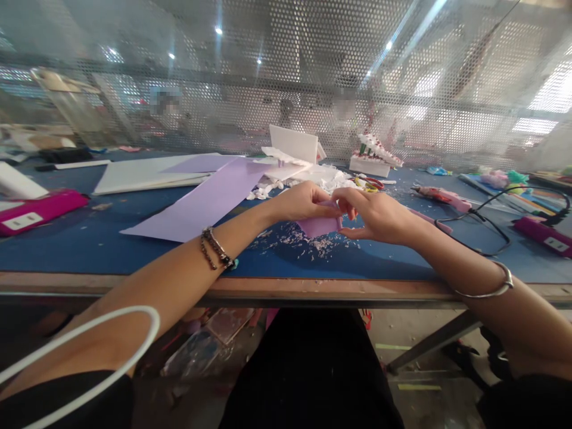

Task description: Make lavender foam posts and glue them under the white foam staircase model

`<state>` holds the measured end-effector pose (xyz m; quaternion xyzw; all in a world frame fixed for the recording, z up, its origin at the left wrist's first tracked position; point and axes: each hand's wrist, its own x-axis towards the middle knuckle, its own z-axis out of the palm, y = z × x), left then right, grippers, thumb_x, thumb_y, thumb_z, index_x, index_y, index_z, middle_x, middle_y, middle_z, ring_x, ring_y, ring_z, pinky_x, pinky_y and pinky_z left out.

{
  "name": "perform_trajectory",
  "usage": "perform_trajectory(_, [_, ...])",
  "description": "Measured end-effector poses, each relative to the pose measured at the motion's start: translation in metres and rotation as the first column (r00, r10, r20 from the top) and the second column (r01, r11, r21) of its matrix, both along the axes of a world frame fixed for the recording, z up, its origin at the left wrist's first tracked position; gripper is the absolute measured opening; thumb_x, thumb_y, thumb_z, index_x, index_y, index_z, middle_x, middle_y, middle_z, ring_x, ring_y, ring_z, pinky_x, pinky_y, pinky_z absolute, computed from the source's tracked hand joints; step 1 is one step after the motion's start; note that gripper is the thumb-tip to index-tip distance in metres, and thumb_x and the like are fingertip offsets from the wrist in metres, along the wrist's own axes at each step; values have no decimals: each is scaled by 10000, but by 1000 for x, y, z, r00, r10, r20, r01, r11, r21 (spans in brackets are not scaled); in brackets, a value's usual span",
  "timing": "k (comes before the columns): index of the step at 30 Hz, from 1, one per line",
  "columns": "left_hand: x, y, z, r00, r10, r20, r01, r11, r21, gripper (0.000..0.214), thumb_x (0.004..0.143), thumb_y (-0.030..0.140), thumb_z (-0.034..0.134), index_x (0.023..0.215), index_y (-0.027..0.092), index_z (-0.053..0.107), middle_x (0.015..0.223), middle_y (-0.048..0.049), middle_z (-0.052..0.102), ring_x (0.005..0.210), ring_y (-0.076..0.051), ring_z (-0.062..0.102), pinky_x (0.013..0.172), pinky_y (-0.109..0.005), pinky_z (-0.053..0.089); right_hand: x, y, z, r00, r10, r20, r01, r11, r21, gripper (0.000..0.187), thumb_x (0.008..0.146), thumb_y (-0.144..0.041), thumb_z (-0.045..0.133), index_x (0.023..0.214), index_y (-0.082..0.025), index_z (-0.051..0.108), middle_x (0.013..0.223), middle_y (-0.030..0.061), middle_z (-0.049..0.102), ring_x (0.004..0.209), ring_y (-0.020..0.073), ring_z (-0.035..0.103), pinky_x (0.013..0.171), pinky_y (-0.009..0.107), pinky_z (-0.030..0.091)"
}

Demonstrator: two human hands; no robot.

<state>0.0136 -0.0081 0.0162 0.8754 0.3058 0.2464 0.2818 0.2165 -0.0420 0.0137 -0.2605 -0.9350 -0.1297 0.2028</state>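
Pinching the purple piece point(318, 227) from above, the left hand point(302, 201) sits beside the right hand point(379, 214), whose grip is unclear.

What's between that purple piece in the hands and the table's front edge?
In the head view, pale crumbs lie scattered on the blue tabletop between the purple piece and the front edge.

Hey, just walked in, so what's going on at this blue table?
A person's left hand holds a small purple piece over the blue table, with the right hand at its edge. Pale shavings lie beneath. A larger purple sheet lies to the left, and white scraps lie behind.
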Motion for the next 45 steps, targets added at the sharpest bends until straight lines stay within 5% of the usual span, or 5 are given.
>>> perform_trajectory(11, [1,4,-2,999,46,9,-47,989,143,310,734,418,601,718,125,701,554,13,569,517,-66,442,491,-195,322,-12,-17,5,952,-284,115,240,924,297,218,787,-211,494,990,-130,484,855,79,623,688,150,547,498,259,225])
perform_trajectory(16, [-3,5,1,999,-23,39,20,997,72,297,743,405,604,806,134,705,674,-9,648,578,-73,516,555,-191,386,-3,-6,3,999,-48,-17,49,998,41,386,778,-274,549,1119,-131,436,935,67,593,706,110,534,550,230,347])
perform_trajectory(25, [-7,1,4,995,-91,30,93,990,-102,273,711,402,625,798,154,700,718,-29,667,590,-79,550,536,-174,403,-3,-2,2,958,176,-225,-223,953,-205,491,717,-265,655,1131,-119,435,846,13,583,656,60,550,643,204,457])
perform_trajectory(38, [8,-1,-3,989,93,114,-117,968,223,308,738,413,592,710,118,676,592,7,586,561,-72,461,533,-195,352,-10,-14,7,949,-302,85,285,943,170,312,789,-198,511,1090,-123,480,955,109,622,710,149,556,509,240,298])
perform_trajectory(45, [0,2,1,995,37,91,-45,996,80,300,697,406,638,717,110,687,619,-20,626,548,-72,489,512,-188,360,-1,3,2,982,91,-168,-109,989,-100,458,761,-265,589,1172,-145,425,900,33,569,743,90,532,657,230,438])
